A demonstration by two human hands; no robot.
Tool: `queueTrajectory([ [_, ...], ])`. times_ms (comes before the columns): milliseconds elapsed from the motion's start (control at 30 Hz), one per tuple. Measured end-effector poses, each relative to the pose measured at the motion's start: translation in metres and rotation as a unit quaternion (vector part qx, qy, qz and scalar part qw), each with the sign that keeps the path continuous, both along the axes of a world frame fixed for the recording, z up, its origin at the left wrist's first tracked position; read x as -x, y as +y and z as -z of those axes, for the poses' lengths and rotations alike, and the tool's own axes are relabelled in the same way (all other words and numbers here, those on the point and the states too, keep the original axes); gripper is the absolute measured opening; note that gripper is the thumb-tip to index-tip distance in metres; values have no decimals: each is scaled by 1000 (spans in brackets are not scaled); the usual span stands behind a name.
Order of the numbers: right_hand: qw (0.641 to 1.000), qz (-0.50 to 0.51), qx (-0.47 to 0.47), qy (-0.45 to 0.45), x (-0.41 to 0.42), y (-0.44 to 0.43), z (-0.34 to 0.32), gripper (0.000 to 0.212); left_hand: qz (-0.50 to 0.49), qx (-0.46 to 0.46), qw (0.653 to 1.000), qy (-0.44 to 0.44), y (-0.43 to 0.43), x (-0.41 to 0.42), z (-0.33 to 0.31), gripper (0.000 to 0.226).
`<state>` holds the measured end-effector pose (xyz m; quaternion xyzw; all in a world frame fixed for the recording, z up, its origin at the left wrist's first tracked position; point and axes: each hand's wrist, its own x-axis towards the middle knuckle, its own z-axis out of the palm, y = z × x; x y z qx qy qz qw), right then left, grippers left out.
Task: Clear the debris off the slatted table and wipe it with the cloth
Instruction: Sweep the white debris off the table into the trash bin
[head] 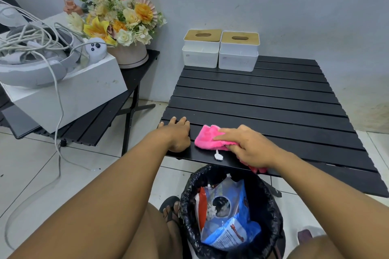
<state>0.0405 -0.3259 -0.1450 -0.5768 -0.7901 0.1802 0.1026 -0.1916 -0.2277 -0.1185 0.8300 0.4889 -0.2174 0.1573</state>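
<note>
The black slatted table (263, 99) fills the middle of the view. A pink cloth (207, 136) lies on its near edge, with my right hand (246, 145) pressed on it and gripping it. My left hand (179, 132) rests flat on the table's near left corner, fingers together, holding nothing. A small white scrap (218, 156) lies on the front slat just below the cloth. Below the table's front edge stands a bin (231, 212) lined with a black bag, holding blue and red wrappers.
Two white tissue boxes with wooden lids (221, 50) stand at the table's far left edge against the wall. A second black table (101, 120) on the left carries a white box with cables and a flower arrangement (122, 19). The floor is tiled.
</note>
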Motion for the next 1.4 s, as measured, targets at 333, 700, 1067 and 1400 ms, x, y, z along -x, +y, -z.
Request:
queueTrajectory([
  [333,988,5,-105,-116,5,-4,-8,48,-2,5,1000,-4,-2,3,-1,65],
  [700,985,-52,-81,-142,6,-26,4,53,-1,2,1000,-4,-1,2,1,65],
  [1067,998,-53,-21,-12,2,-45,-22,54,7,2,1000,-10,-5,3,-3,64],
  [1400,984,166,-9,-64,-3,4,-28,76,10,-9,999,-32,-2,-8,-3,65],
])
